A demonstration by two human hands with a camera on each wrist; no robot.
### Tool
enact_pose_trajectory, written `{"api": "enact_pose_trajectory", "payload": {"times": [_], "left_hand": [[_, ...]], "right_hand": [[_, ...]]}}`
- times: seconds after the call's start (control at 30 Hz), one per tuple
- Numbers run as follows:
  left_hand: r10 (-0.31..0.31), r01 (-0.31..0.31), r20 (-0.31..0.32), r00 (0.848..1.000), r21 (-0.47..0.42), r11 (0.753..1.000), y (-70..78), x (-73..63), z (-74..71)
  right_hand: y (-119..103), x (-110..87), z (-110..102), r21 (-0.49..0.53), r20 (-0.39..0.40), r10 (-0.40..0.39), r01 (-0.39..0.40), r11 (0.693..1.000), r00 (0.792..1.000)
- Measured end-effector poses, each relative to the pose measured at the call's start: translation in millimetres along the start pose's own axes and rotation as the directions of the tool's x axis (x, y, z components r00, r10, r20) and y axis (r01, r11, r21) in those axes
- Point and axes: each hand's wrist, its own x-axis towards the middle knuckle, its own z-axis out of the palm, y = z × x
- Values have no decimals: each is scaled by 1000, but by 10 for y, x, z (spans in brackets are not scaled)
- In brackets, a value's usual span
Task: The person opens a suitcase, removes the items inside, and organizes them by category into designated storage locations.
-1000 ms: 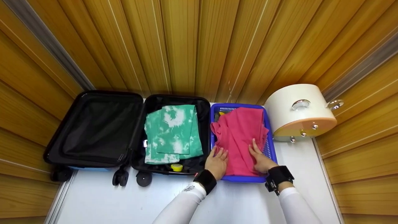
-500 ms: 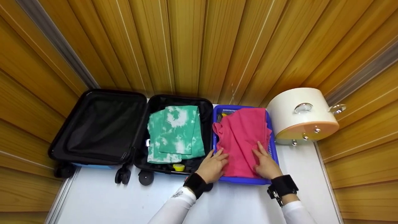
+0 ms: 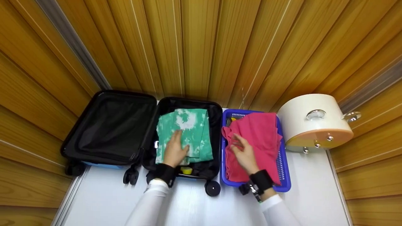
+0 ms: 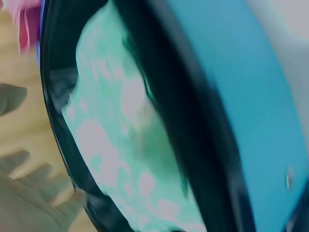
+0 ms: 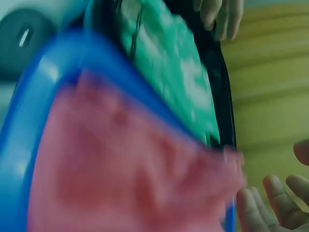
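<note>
Folded green-and-white tie-dye clothing (image 3: 193, 121) lies in the right half of an open suitcase (image 3: 215, 114). Over its lower left part my left hand (image 3: 174, 152) hovers with fingers extended; in the left wrist view the fingers (image 4: 36, 181) show at the lower left, apart from the cloth (image 4: 111, 150). A pink folded garment (image 3: 262, 135) fills most of a blue plastic basket (image 3: 285, 177) beside the suitcase. My right hand (image 3: 245, 155) is above the garment's left side, fingers loosely bent, holding nothing. Its fingers (image 5: 280, 198) appear clear of the pink cloth (image 5: 120, 159).
The suitcase's other half (image 3: 110, 125), black-lined, lies open at left. A yellow round item (image 3: 186, 170) sits at the suitcase's front edge. Right of the basket stands a white drum-shaped box (image 3: 309, 113) with metal handles. A wood-panelled wall (image 3: 201, 47) rises behind.
Both hands have lifted off the pink garment and moved left. My left hand is now over the green clothing, my right over the basket's left side. The head view has shifted slightly.
</note>
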Motion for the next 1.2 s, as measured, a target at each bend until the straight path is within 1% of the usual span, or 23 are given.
{"api": "enact_pose_trajectory", "payload": {"times": [0.03, 0.07, 0.1, 0.13, 0.2, 0.23, 0.3, 0.33, 0.37, 0.47, 0.5, 0.53, 0.63, 0.77, 0.83, 0.93, 1.0, 1.07, 1.13, 1.2], "left_hand": [[-73, 73, 3, 997, -1, 997, -54, 31, -56], [-139, 139, 9, 990, 4, 990, -106, 61, -105], [-208, 208, 23, 978, 9, 978, -155, 90, -148], [-273, 272, 42, 961, 15, 962, -200, 117, -186], [-392, 391, 96, 915, 32, 920, -287, 162, -236], [-440, 437, 120, 890, 48, 898, -328, 180, -243], [-511, 505, 169, 843, 84, 859, -396, 204, -242], [-536, 527, 185, 823, 99, 844, -419, 212, -235], [-556, 545, 197, 808, 110, 831, -437, 217, -227], [-593, 581, 198, 780, 121, 805, -456, 223, -195], [-603, 592, 195, 774, 116, 797, -457, 224, -183], [-610, 601, 195, 768, 109, 792, -459, 221, -175], [-616, 607, 189, 765, 109, 787, -462, 205, -167], [-614, 601, 192, 765, 131, 789, -503, 188, -166], [-617, 605, 214, 757, 127, 786, -529, 191, -166], [-616, 613, 244, 749, 97, 784, -544, 186, -213], [-623, 631, 243, 743, 57, 774, -548, 177, -267], [-627, 642, 237, 742, 15, 766, -545, 164, -326], [-623, 641, 228, 749, -10, 767, -534, 156, -382], [-605, 626, 226, 763, -27, 779, -514, 158, -441]], "right_hand": [[-16, 10, 108, 21, 20, 8, -8, 1000, 1000], [-29, 22, 216, 30, 42, 15, -16, 999, 999], [-38, 34, 320, 32, 67, 28, -30, 999, 997], [-45, 46, 421, 26, 93, 44, -46, 999, 995], [-40, 69, 607, 4, 145, 103, -104, 995, 984], [-21, 82, 689, -14, 165, 143, -143, 990, 976], [28, 114, 830, -47, 191, 228, -223, 974, 955], [61, 133, 889, -61, 198, 270, -263, 963, 942], [97, 153, 941, -68, 201, 310, -303, 951, 929], [203, 204, 1051, -70, 210, 409, -404, 912, 888], [236, 219, 1074, -63, 213, 435, -432, 900, 875], [267, 233, 1095, -54, 217, 456, -456, 888, 863], [327, 269, 1127, -1, 231, 505, -519, 855, 832], [357, 314, 1125, 75, 258, 530, -563, 823, 808], [365, 324, 1114, 90, 281, 535, -577, 812, 796], [387, 326, 1105, 113, 323, 523, -581, 806, 789], [406, 316, 1116, 139, 358, 501, -576, 806, 788], [425, 299, 1127, 167, 388, 473, -566, 808, 791], [441, 277, 1143, 192, 415, 456, -566, 802, 787], [441, 255, 1163, 202, 419, 448, -562, 802, 790]]}}
